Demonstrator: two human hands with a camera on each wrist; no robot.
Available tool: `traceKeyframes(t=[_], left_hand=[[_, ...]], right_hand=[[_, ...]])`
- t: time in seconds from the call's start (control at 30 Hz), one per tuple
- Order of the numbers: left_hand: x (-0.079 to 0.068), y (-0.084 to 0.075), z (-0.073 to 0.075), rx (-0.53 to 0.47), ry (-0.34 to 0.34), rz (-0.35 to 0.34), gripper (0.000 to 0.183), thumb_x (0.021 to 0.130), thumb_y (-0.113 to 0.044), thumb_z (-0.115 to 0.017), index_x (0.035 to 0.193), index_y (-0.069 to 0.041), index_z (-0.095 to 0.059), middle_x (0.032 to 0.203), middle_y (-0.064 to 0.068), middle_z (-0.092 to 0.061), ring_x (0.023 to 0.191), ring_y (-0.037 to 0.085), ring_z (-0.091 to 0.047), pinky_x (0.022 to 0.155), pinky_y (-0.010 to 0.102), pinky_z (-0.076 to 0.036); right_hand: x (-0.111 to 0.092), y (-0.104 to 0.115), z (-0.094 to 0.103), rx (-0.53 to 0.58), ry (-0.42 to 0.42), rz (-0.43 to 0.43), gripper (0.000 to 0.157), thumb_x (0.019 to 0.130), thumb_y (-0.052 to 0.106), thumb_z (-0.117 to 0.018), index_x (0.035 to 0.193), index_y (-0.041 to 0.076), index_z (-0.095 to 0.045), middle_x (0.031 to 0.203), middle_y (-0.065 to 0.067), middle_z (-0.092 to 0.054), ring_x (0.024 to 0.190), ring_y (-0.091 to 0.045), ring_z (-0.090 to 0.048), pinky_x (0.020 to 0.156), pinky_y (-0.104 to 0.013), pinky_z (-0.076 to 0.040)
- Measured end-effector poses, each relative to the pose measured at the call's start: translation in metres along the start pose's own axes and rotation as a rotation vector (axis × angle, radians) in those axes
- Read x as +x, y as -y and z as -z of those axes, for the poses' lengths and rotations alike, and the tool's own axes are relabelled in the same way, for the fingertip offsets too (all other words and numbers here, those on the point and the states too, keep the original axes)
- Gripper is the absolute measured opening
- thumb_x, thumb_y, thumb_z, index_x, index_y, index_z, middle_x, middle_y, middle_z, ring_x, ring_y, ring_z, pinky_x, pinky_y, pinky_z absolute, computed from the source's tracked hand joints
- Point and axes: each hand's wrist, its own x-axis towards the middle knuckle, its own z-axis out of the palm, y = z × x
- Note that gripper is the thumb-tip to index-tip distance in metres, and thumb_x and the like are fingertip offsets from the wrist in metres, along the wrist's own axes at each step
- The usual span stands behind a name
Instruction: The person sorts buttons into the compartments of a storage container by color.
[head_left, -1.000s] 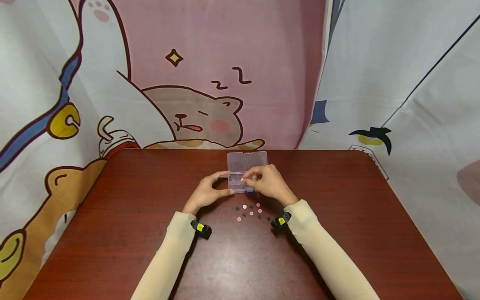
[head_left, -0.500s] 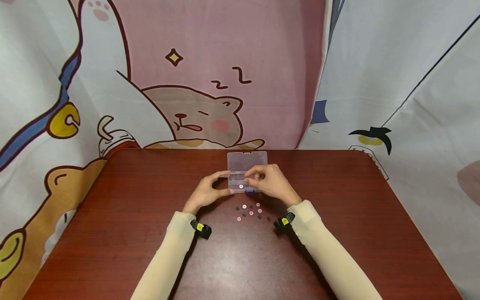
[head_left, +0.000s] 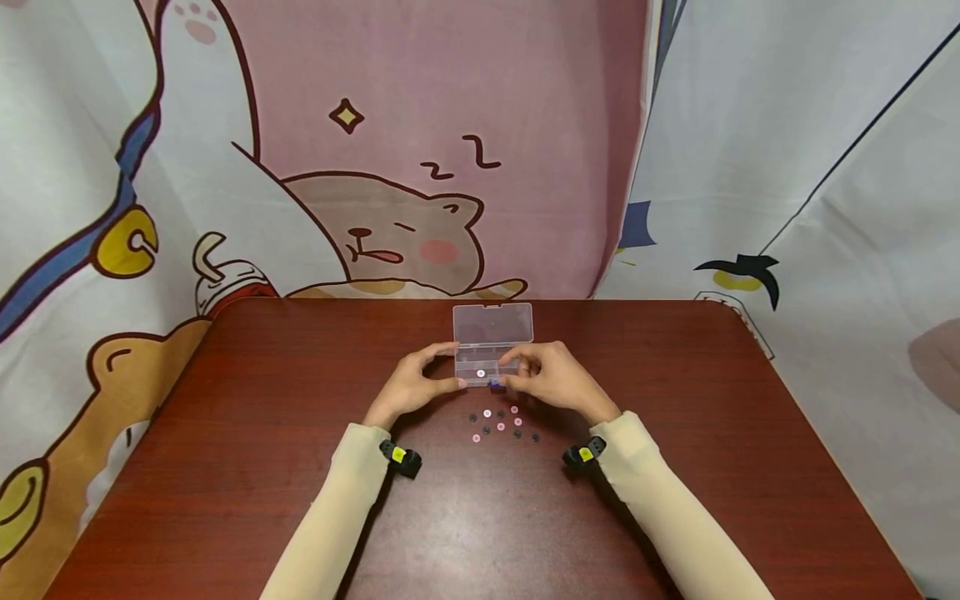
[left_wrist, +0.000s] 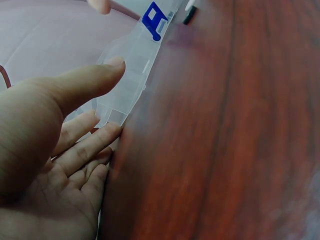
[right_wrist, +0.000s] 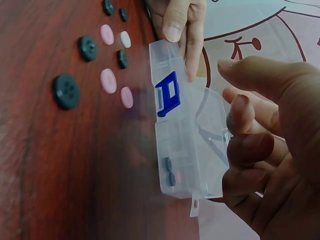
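Note:
A clear plastic box (head_left: 481, 357) stands on the table with its lid raised at the back and a blue latch (right_wrist: 169, 94) at the front. My left hand (head_left: 411, 384) steadies its left end, thumb at the front wall and fingers at the side. Inside the front left compartment lies a white button (head_left: 481, 373). Through the wall in the right wrist view show dark buttons (right_wrist: 168, 167) at the right end. My right hand (head_left: 553, 377) hovers at the box's right side, fingers loosely bent, with nothing visible between thumb and fingertips.
In front of the box are scattered several dark buttons (right_wrist: 66, 91), several pink buttons (right_wrist: 108, 81) and a white button (head_left: 487, 413). The brown table (head_left: 300, 467) ends at a cartoon-printed curtain (head_left: 570, 150) behind.
One second ago my right hand pinched a white button over the box. It let go, the button came to lie in the front left compartment, and the hand moved right. The left hand kept its place.

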Motion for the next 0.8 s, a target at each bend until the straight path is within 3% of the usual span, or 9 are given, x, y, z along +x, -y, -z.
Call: traceKeyframes(t=[0.17, 0.43, 0.8], left_hand=[[-0.001, 0.001, -0.001, 0.0, 0.001, -0.007, 0.066, 0.084, -0.032, -0.086, 0.144, -0.024, -0.059, 0.146, 0.001, -0.061, 0.145, 0.029, -0.047, 0.12, 0.054, -0.036], [0.0, 0.001, 0.001, 0.004, -0.002, -0.007, 0.066, 0.083, -0.031, -0.087, 0.144, -0.023, -0.06, 0.145, -0.001, -0.062, 0.145, 0.026, -0.048, 0.121, 0.05, -0.036], [0.0, -0.001, 0.0, 0.011, 0.005, -0.002, 0.066, 0.084, -0.032, -0.086, 0.144, -0.025, -0.059, 0.146, -0.002, -0.061, 0.147, 0.028, -0.045, 0.123, 0.051, -0.033]], right_hand=[[-0.007, -0.004, 0.001, 0.01, 0.041, -0.016, 0.026, 0.09, 0.022, -0.08, 0.112, 0.01, -0.075, 0.069, 0.003, -0.061, 0.051, -0.01, -0.057, 0.048, -0.024, -0.044], [-0.016, -0.01, 0.001, -0.026, 0.064, 0.024, 0.026, 0.089, 0.025, -0.082, 0.111, 0.012, -0.075, 0.069, 0.006, -0.06, 0.055, -0.005, -0.048, 0.051, -0.021, -0.041], [-0.032, -0.018, 0.001, -0.052, 0.113, 0.036, 0.027, 0.087, 0.027, -0.083, 0.112, 0.018, -0.077, 0.066, 0.01, -0.058, 0.057, -0.003, -0.048, 0.052, -0.02, -0.041]])
